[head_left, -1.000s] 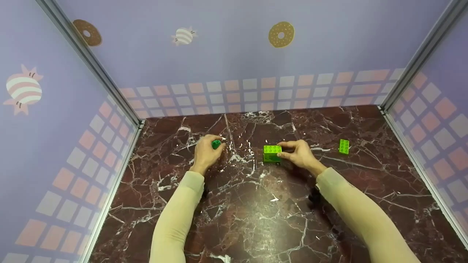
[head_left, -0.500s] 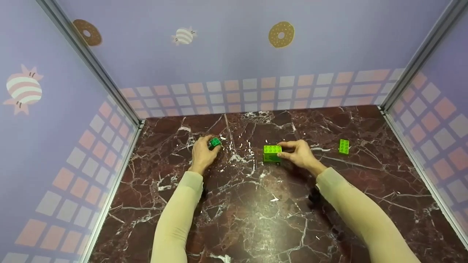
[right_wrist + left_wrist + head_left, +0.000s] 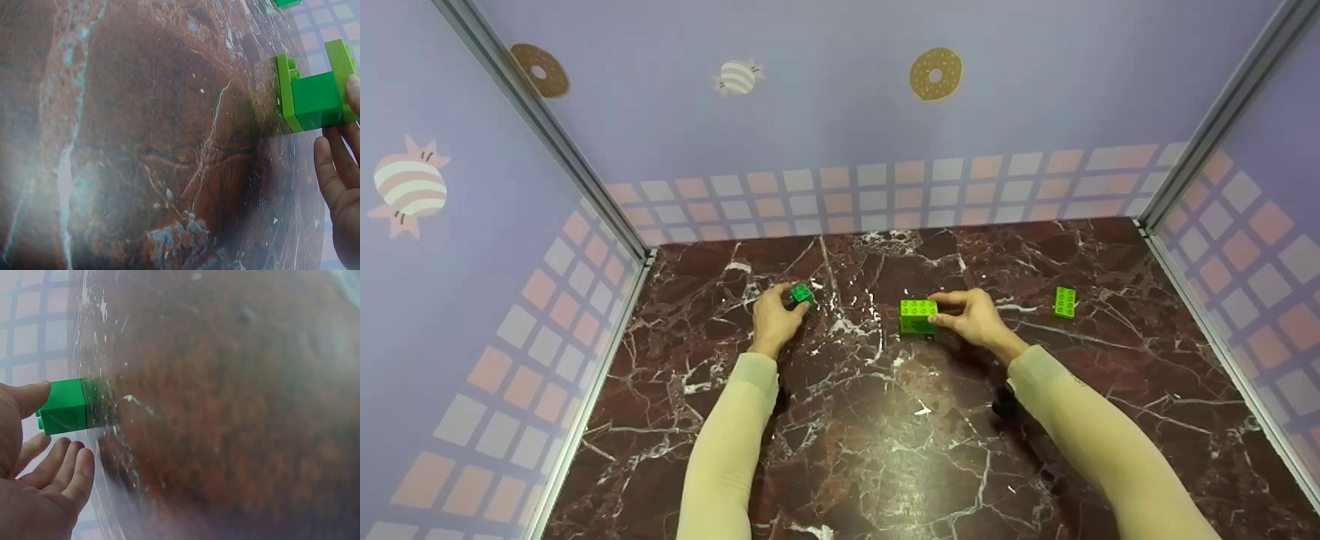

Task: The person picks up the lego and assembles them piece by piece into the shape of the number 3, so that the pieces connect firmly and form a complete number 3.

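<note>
My left hand [image 3: 777, 321] has its thumb and index finger at opposite sides of a small, dark green toy brick [image 3: 801, 293]. That brick stands on the tabletop with its studs up; in the left wrist view the other fingers are spread loosely beside it. My right hand [image 3: 976, 321] pinches the right end of a brick stack [image 3: 919, 316] between thumb and fingers. In the right wrist view the stack shows a lime bottom plate [image 3: 287, 95], a dark green brick [image 3: 316, 100] on it, and a lime top plate [image 3: 339, 67]. Studs show on the bottom plate beside the green brick.
A loose lime eight-stud plate [image 3: 1065, 302] lies to the right of my right hand. The dark red marbled tabletop [image 3: 885, 435] is bounded by purple printed walls [image 3: 840, 112] at the back and both sides, with metal posts at the corners.
The small green brick has turned and shifted slightly left with my left hand, and more of its top shows now. My right hand and the stack have stayed in place.
</note>
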The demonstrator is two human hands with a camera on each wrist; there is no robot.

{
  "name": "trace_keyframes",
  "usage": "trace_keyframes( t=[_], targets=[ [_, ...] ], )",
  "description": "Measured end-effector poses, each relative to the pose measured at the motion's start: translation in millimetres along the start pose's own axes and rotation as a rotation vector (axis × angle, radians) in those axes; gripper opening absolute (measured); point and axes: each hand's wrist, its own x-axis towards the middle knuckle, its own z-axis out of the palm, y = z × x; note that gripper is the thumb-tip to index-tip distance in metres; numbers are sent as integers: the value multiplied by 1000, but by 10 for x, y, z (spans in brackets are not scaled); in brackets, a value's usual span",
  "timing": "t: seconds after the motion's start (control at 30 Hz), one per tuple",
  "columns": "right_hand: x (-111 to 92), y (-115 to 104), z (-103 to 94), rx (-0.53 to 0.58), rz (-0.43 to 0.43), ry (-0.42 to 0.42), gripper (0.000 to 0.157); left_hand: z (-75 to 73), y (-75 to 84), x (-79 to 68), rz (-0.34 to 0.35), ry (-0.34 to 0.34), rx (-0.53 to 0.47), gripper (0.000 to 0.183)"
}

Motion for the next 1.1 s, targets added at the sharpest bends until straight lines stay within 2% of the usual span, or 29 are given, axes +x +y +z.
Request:
trace_keyframes(
  t=[0.27,0.37,0.47,0.5,0.6,0.7,0.87,1.1],
  targets=[
    [2,6,-2,-7,7,-1,45,46,-25,21,-43,10,-72,53],
    [4,10,-3,-3,7,-2,45,148,-199,130,-16,39,-58,49],
    [-4,-5,-5,2,12,-1,44,183,-254,160,-8,59,-50,45],
    [-5,-9,-6,-1,14,-1,45,183,-251,160,-9,60,-53,44],
    [-7,-16,-9,-17,20,4,45,90,-86,63,-41,38,-79,41],
    [-7,-16,-9,-33,18,5,45,51,0,17,-64,20,-56,40],
    [-10,-22,-12,-18,20,0,45,59,-19,31,-84,4,-49,41],
    [-3,0,4,15,6,5,45,21,21,-11,-65,5,-62,39]
  ],
)
